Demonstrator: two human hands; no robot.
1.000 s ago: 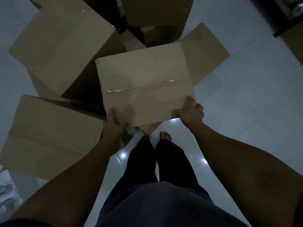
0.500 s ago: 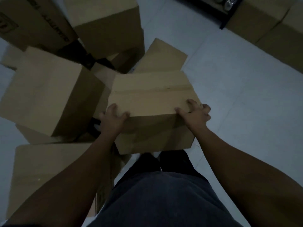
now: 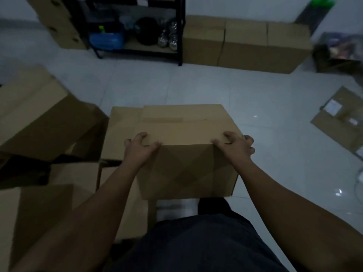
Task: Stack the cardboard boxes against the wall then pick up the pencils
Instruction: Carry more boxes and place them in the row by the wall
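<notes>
The room is dim. A pale tiled floor [image 3: 196, 85] with faint grout lines fills the middle and runs out to 3 o'clock, where small glints [image 3: 255, 116] show on its glossy surface. A white wall [image 3: 235, 5] closes the far side at 12 o'clock. Against it, at 11 o'clock, stands a black rack [image 3: 180, 36]. Its low shelf [image 3: 133, 44] carries a blue container [image 3: 106, 41], a round black object [image 3: 146, 31] and shiny silver pieces [image 3: 167, 39]. At 1 o'clock a blurred green thing [image 3: 322, 1] meets the top edge.
</notes>
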